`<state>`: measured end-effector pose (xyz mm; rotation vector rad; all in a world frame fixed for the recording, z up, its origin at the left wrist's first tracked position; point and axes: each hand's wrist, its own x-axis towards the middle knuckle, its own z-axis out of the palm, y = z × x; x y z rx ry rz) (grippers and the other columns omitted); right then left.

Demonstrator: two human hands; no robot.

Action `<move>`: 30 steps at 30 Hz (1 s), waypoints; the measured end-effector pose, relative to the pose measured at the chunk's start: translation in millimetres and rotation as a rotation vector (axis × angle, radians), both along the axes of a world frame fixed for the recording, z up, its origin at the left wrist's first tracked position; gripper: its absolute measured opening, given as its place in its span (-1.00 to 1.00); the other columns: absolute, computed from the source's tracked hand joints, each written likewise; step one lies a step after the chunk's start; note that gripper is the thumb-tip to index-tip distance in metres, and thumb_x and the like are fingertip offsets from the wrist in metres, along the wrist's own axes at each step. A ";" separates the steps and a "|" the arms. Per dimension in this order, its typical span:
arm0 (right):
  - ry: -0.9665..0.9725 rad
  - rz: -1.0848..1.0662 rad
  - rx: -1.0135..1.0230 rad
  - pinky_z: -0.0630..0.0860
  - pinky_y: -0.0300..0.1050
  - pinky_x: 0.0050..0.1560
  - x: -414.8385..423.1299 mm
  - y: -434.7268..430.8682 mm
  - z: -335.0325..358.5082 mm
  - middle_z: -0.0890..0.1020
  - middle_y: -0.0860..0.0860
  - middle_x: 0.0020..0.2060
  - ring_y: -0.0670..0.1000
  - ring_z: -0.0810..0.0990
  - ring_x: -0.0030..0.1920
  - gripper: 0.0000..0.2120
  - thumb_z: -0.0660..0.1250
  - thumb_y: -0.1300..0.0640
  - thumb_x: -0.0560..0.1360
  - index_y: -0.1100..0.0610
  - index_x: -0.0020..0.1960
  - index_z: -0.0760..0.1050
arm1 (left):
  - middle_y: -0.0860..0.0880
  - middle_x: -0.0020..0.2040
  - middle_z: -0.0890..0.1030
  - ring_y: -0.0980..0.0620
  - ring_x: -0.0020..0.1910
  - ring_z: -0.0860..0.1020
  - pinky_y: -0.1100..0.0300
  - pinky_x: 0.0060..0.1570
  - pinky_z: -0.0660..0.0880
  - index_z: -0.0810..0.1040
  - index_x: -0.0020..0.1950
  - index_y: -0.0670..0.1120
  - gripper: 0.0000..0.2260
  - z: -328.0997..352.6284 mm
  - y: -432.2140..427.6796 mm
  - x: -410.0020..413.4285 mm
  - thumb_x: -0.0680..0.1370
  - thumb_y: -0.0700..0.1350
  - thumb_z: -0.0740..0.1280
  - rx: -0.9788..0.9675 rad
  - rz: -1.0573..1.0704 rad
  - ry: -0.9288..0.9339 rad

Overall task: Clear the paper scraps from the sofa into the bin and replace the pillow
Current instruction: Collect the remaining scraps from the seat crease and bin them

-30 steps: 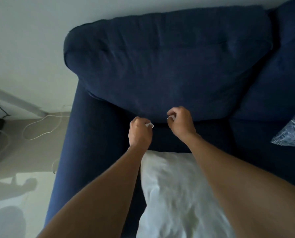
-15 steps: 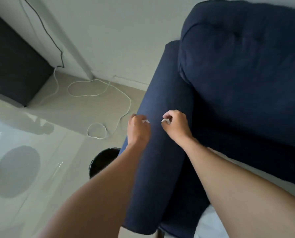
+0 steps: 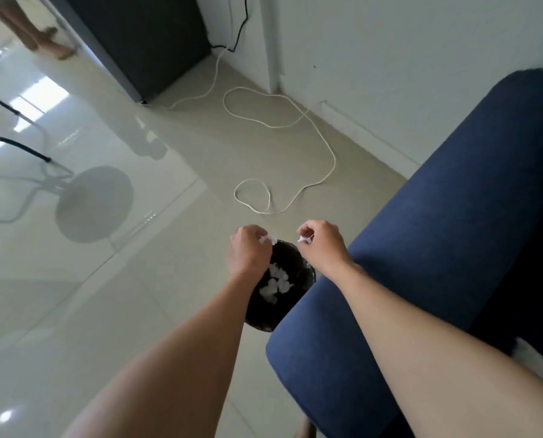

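A round black bin (image 3: 298, 267) stands on the floor beside the blue sofa's armrest (image 3: 422, 254). Several white paper scraps (image 3: 276, 284) lie inside it. My left hand (image 3: 248, 251) hovers over the bin's left rim, fingers pinched on a small white scrap (image 3: 268, 238). My right hand (image 3: 322, 245) is over the bin's right rim, pinching another small scrap (image 3: 303, 239). A sliver of the white pillow (image 3: 535, 358) shows at the right edge.
A white cable (image 3: 283, 147) loops over the tiled floor beyond the bin. A dark cabinet (image 3: 137, 42) stands by the wall at the top. A white round stand base (image 3: 95, 203) sits at the left. Another person's legs (image 3: 39, 33) show at top left.
Both hands carried their scraps leftward from the sofa seat, over the armrest, to above the bin. The view swung left to the floor; the bin's contents came into sight.
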<state>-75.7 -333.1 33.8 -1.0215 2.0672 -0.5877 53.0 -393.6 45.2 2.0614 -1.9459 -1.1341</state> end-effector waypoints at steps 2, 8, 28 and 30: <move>-0.010 0.020 0.019 0.52 -0.13 0.01 11.0 -7.5 -6.4 0.64 0.13 0.02 0.11 0.60 0.00 -0.80 0.30 0.29 0.45 0.21 0.05 0.58 | -0.10 0.05 0.64 -0.12 0.09 0.57 0.03 0.09 0.54 0.65 0.00 -0.10 -0.83 -4.9 -3.1 8.5 0.48 -0.19 0.30 0.034 0.013 -0.024; -0.082 0.037 0.141 0.51 -0.14 0.09 34.1 -19.5 -20.4 0.63 0.12 0.07 0.12 0.60 0.08 -0.75 0.30 0.29 0.47 0.19 0.13 0.57 | -0.13 0.03 0.64 -0.16 0.08 0.57 0.05 0.04 0.55 0.65 -0.01 -0.14 -0.82 -18.7 -4.9 27.7 0.46 -0.22 0.30 0.142 0.044 -0.072; 0.072 -0.179 0.149 0.30 -0.01 0.39 -67.5 84.8 45.6 0.31 0.07 0.48 0.11 0.33 0.45 -0.59 0.19 0.22 0.55 0.18 0.39 0.38 | -0.06 0.40 0.46 -0.05 0.40 0.39 0.07 0.36 0.31 0.41 0.43 -0.06 -0.58 42.6 78.7 -95.1 0.58 -0.01 0.24 0.052 -0.494 -0.173; 0.083 -0.242 0.134 0.23 -0.02 0.44 -92.1 115.4 55.6 0.25 0.07 0.52 0.09 0.26 0.50 -0.56 0.19 0.22 0.55 0.18 0.43 0.34 | -0.07 0.37 0.47 -0.07 0.37 0.41 0.06 0.32 0.35 0.44 0.39 -0.07 -0.62 52.3 105.4 -120.0 0.59 -0.02 0.23 0.026 -0.574 -0.168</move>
